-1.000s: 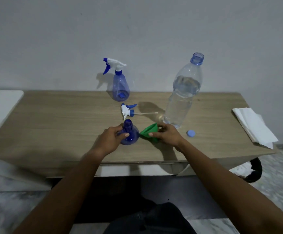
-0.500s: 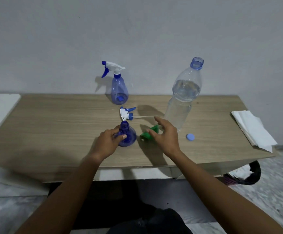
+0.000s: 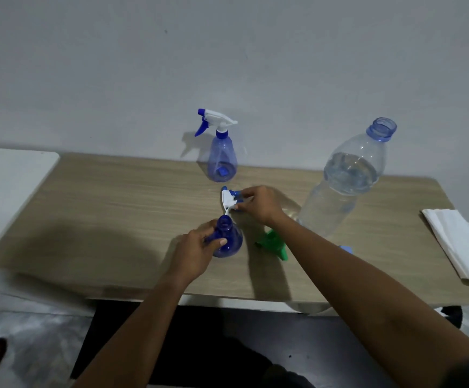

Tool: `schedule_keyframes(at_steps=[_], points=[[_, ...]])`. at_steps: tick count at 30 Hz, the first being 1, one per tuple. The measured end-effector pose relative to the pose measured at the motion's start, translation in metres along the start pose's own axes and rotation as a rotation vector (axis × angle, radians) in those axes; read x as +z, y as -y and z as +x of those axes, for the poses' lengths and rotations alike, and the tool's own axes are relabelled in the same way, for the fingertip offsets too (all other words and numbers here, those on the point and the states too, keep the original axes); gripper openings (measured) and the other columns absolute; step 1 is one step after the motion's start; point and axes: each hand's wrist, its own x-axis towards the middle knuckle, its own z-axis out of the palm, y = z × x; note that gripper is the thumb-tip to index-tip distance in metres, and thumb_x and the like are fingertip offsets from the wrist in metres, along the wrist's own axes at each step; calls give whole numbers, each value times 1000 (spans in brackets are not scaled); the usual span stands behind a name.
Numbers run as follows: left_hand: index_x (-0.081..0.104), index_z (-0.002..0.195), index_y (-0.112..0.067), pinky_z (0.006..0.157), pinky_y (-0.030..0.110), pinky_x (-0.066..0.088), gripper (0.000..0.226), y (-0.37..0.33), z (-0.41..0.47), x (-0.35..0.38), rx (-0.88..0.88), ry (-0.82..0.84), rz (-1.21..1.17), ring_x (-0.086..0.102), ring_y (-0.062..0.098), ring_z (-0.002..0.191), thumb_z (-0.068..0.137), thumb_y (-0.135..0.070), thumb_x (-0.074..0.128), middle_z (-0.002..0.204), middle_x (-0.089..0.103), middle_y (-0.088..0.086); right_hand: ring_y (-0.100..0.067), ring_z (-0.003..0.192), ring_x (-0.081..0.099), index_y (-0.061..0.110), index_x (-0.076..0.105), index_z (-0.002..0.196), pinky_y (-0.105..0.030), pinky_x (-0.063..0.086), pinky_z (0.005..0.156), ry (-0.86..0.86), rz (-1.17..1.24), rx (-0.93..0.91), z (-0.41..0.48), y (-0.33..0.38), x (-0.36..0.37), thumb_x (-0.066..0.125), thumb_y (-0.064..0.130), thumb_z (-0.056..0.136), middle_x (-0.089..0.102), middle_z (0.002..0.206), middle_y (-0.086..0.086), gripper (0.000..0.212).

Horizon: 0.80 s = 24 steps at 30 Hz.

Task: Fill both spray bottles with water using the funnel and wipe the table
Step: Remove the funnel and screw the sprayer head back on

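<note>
Wood table (image 3: 116, 208): R hand (image 3: 258, 204) dropped funnel (image 3: 274, 243), now fingers pinched on sprayer head (image 3: 229, 198). L hand (image 3: 197, 250) fingers clamp open spray bottle (image 3: 227, 239) beside funnel. Prob capping, so 1st fill looks done; 2nd bottle (image 3: 222, 161) at wall next.

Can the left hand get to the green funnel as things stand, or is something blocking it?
Probably not directly. The left hand is gripping the open spray bottle, and that bottle stands between it and the green funnel, which lies partly under the right forearm.

Bottle cap (image 3: 345, 249) — mostly behind forearm
</note>
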Motion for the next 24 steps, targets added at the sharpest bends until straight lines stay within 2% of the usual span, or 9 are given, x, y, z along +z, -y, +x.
schedule_keyframes(at_steps=[5,11,15,18,20,22,24], points=[[62,131,-29,70,-5,37,40,0,0,-1,4,-3,-32,61,0,93,92,-23,69,106,68,-15,-16,78,61,13,78,109,-29,46,72,87,-30,-16,13,-7,5,90,28,72,72,86,-3,41],[66,127,-30,74,-3,40,37,1,1,-1,9,18,-33,64,2,100,91,-24,70,112,65,-25,-13,81,61,12,77,112,-24,42,75,93,-31,-53,16,-11,4,87,17,76,69,90,0,37],[66,128,-30,75,-2,40,38,3,2,-2,13,27,-21,66,4,103,91,-28,70,118,70,-18,-11,79,61,11,77,111,-18,44,69,20,79,-146,7,4,-13,79,7,81,73,94,-2,30],[64,128,-34,71,-1,40,37,1,1,-4,20,37,-11,66,4,98,92,-30,68,109,73,-13,-9,74,64,13,78,103,-26,52,73,-63,254,-239,-10,28,-34,80,9,77,77,90,-2,26],[62,131,-35,76,6,45,40,-1,0,-5,21,41,-8,66,6,98,92,-33,68,107,74,-11,-11,72,64,11,78,100,-33,54,74,-106,377,-304,-26,47,-52,81,10,74,77,90,-6,26],[62,132,-35,81,17,49,41,-1,0,-5,18,45,-21,67,8,101,91,-33,68,108,75,-10,-15,72,65,9,78,100,-37,56,74,-120,457,-363,-45,65,-72,82,7,76,77,91,-10,24],[62,132,-34,80,15,47,42,0,-1,-5,11,49,-27,67,7,103,91,-32,68,109,75,-9,-25,77,70,4,77,104,-39,59,79,-111,522,-423,-64,81,-90,79,0,79,77,94,-14,26]])
